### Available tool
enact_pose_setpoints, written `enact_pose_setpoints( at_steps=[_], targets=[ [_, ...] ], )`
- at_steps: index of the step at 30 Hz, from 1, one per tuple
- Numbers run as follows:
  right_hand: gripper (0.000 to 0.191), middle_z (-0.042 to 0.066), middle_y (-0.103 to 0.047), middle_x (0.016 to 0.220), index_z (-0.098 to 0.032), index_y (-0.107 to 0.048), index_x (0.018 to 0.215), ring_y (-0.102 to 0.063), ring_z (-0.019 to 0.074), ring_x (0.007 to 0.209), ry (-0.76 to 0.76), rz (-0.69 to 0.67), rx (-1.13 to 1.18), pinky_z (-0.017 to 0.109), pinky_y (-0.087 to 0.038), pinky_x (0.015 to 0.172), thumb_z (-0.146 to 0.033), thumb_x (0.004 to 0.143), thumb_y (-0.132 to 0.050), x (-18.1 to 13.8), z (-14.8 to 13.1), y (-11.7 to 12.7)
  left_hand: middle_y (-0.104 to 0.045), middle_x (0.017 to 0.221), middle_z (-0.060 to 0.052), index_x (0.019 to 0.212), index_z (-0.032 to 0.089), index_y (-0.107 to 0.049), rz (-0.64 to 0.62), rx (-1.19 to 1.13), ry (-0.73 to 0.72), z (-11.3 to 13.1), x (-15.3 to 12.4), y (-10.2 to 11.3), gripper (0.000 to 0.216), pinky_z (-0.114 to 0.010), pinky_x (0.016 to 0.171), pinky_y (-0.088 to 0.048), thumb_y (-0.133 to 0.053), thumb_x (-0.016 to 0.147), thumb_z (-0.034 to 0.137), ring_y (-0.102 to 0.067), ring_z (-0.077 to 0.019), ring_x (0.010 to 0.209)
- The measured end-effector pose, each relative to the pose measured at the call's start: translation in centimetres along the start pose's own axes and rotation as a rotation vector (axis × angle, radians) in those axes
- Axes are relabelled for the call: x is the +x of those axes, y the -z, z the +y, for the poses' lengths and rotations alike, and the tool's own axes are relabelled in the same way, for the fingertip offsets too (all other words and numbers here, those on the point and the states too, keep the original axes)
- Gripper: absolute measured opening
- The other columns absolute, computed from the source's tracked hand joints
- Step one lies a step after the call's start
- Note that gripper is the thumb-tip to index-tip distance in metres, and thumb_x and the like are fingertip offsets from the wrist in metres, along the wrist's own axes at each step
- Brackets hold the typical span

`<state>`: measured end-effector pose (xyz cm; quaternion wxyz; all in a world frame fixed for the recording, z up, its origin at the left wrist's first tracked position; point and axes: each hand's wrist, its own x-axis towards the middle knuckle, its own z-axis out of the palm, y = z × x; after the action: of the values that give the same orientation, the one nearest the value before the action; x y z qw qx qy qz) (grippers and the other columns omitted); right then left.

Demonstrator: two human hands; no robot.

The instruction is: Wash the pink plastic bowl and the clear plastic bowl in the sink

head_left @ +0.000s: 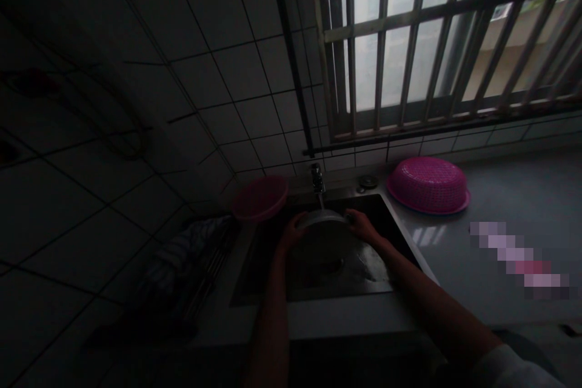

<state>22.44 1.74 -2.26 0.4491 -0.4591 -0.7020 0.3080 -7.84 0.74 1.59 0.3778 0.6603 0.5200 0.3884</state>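
Observation:
A pale round bowl is held over the dark sink, directly under the tap. My left hand grips its left rim with curled fingers. My right hand holds the right rim, fingers closed round the edge. The room is dim, so whether water runs from the tap cannot be made out.
An upturned pink plastic basket lies on the grey counter to the right of the sink. A pink basin stands at the sink's back left corner. Striped cloth lies on a rack to the left. A barred window stands behind.

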Motion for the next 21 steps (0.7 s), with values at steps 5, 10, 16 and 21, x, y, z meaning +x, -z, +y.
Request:
enact_pose_setpoints(
  at_steps=[5, 10, 16, 21],
  targets=[
    [0.034, 0.006, -0.078, 0.105, -0.022, -0.074, 0.105, -0.071, 0.0242, 0.094, -0.083, -0.140, -0.153, 0.029, -0.049, 0.080, -0.022, 0.071, -0.080, -0.5, 0.6, -0.4, -0.070, 0.142, -0.015, 0.135, 0.019, -0.070, 0.019, 0.108, -0.032, 0.7, -0.6, 1.4, 0.070, -0.054, 0.118, -0.045, -0.082, 0.069, 0.040, -0.064, -0.0361, 0.133],
    [0.033, 0.007, -0.080, 0.098, -0.024, -0.078, 0.101, -0.075, 0.0267, 0.092, -0.178, -0.194, -0.302, 0.027, -0.048, 0.071, -0.022, 0.069, -0.085, -0.7, 1.5, -0.8, -0.070, 0.141, -0.016, 0.136, 0.018, -0.069, 0.036, 0.125, -0.015, 1.4, -1.0, 2.4, 0.070, -0.053, 0.115, -0.048, -0.080, 0.071, 0.041, -0.066, -0.0361, 0.129],
    [0.031, 0.007, -0.081, 0.096, -0.023, -0.079, 0.100, -0.075, 0.0262, 0.088, -0.211, -0.130, -0.289, 0.027, -0.047, 0.069, -0.021, 0.069, -0.084, -0.5, 2.2, -0.8, -0.069, 0.142, -0.015, 0.140, 0.018, -0.065, 0.060, 0.106, -0.032, 1.7, -1.2, 2.7, 0.073, -0.051, 0.113, -0.050, -0.078, 0.074, 0.046, -0.066, -0.0350, 0.129],
    [0.027, 0.005, -0.079, 0.094, -0.022, -0.075, 0.096, -0.071, 0.0224, 0.087, -0.169, -0.031, -0.215, 0.026, -0.046, 0.072, -0.014, 0.070, -0.072, -0.1, 2.1, -0.8, -0.065, 0.147, -0.016, 0.142, 0.018, -0.062, 0.072, 0.064, -0.045, 1.6, -1.0, 2.3, 0.074, -0.052, 0.116, -0.048, -0.078, 0.075, 0.046, -0.062, -0.0348, 0.135]
  ],
)
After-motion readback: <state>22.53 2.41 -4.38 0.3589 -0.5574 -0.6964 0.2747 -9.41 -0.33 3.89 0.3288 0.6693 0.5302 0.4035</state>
